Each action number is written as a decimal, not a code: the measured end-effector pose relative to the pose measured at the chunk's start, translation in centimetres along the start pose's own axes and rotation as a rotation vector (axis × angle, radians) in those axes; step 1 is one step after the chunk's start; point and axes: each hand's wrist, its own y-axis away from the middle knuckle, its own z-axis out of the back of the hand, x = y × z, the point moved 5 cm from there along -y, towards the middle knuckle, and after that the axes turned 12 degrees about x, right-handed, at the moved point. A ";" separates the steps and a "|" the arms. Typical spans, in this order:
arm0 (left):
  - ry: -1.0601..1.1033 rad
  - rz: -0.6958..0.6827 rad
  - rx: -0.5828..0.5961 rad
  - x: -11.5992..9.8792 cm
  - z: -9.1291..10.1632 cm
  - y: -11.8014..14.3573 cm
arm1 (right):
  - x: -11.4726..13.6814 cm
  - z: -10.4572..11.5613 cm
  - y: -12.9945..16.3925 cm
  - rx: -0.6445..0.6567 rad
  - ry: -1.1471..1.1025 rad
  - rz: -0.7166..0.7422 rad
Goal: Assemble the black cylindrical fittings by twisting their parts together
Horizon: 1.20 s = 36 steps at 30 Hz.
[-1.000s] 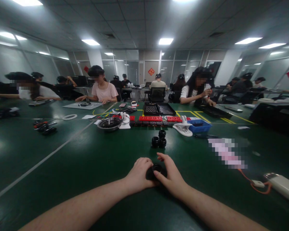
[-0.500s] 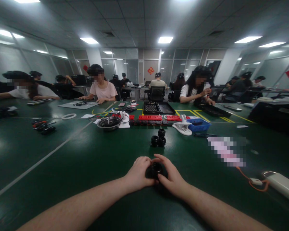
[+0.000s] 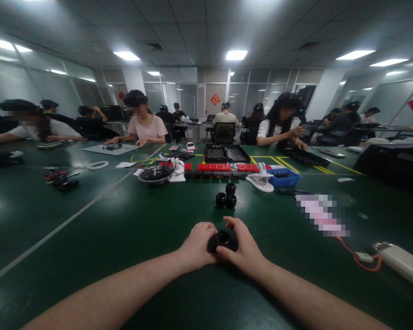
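Note:
Low over the near middle of the green table [image 3: 137,229], a black cable gland [image 3: 223,238] with a round opening facing up sits between my hands. My left hand [image 3: 200,243] is wrapped round its left side, the fingers partly hidden behind it. My right hand [image 3: 246,250] is at its right side, thumb on the near rim and index finger raised and curled beyond it. I cannot tell whether the gland's base touches the table. Just past my hands, three similar black glands [image 3: 226,196] stand close together.
Farther back are a dark round bowl [image 3: 155,174], white clip stands [image 3: 262,178], a red-and-black strip [image 3: 215,168] and a blue bin [image 3: 282,177]. To the right lie an orange cord [image 3: 353,256] and a white device [image 3: 402,263]. Tools [image 3: 64,178] lie left. Co-workers [image 3: 146,121] sit opposite.
My right hand's index finger has lifted and curled away from the gland's far side, and the thumb has shifted slightly left. My left hand keeps its hold.

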 end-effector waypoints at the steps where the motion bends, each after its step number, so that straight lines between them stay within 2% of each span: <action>1: 0.003 0.000 0.001 0.0 0.0 0.0 | 0.0 0.0 0.0 -0.005 0.008 -0.010; 11: 0.037 0.031 0.034 0.1 0.0 0.0 | 0.0 -0.1 -0.1 0.009 0.067 -0.020; 16: 0.022 0.022 0.025 0.0 0.1 0.1 | 0.8 0.2 0.4 0.030 0.050 0.138; 21: -0.005 0.014 0.014 -0.1 0.0 0.0 | 0.7 1.0 0.7 -0.073 -0.019 0.195; 29: -0.021 0.007 0.000 -0.1 -0.1 0.1 | 0.3 1.3 0.5 -0.136 -0.068 0.130; 33: 0.006 0.027 0.025 -0.2 0.1 0.2 | -0.1 3.5 0.0 -0.315 -0.198 0.095; 36: 0.044 0.052 0.069 -0.2 0.2 0.4 | -0.4 7.2 0.0 -0.463 -0.279 0.036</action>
